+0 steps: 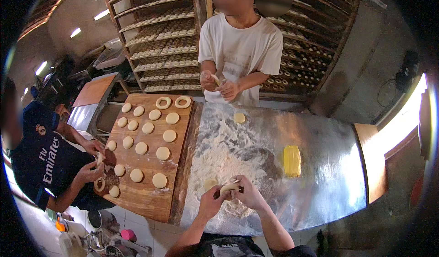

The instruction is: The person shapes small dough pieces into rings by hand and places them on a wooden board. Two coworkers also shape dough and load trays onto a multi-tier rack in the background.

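Note:
Both my hands hold one piece of pale dough (228, 189) above the floured part of the metal table. My left hand (211, 203) grips its left side with curled fingers. On the other side my right hand (248, 194) has its fingers closed round the dough. The piece looks like a ring seen at a slant, but my fingers cover part of it. A round dough disc (210, 184) lies in the flour just beyond my left hand. Loose white flour (215, 158) spreads under and ahead of my hands.
A yellow block (292, 161) and another dough disc (239, 118) lie on the metal table (320, 174). At left, a wooden board (155, 202) bears rows of discs and several rings. Two co-workers handle dough, one across, one at left. Racks (160, 42) of dough rings stand behind.

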